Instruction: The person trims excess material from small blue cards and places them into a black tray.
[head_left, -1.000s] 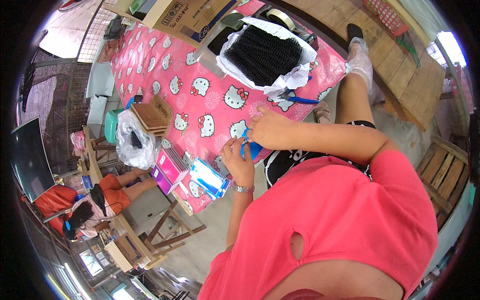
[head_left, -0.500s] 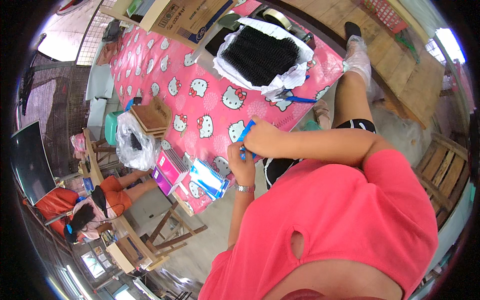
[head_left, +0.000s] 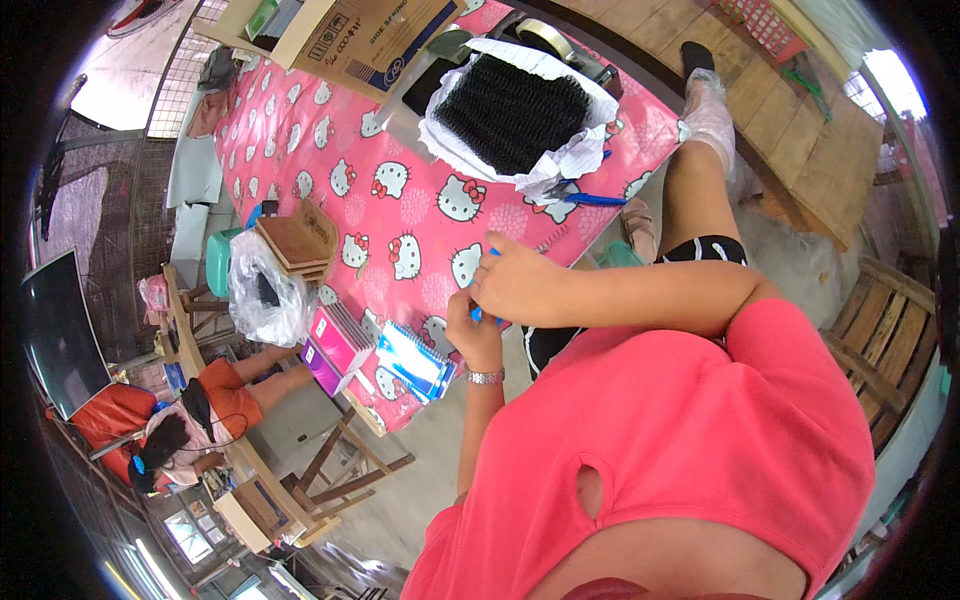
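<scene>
The small blue piece (head_left: 484, 315) sits pinched between your two hands at the near edge of the tabletop (head_left: 400, 200), just over the pink cartoon-cat cloth. Only slivers of blue show past your fingers, so its exact shape cannot be told. It looks light and thin, probably plastic, and small enough to slip, so grip it by its edges with your fingertips rather than squeezing the middle.

Your right hand (head_left: 520, 285) is curled narrow over the top of it, knuckles up. Your left hand (head_left: 470, 335) closes on it from below, a metal watch (head_left: 486, 377) on that wrist.

Further out on the cloth, a heap of black coiled springs (head_left: 510, 95) lies in a nest of white paper (head_left: 570, 160), with blue-handled scissors (head_left: 580, 195) just beside it. A cardboard box (head_left: 350, 40) stands at the far end. To your left are a stack of blue-covered notebooks (head_left: 415, 365), pink ones (head_left: 340, 340) next to them, a clear plastic bag (head_left: 265, 295), and a small pile of brown boards (head_left: 295, 240). Beyond the tabletop, another person in orange (head_left: 200, 400) sits low.
</scene>
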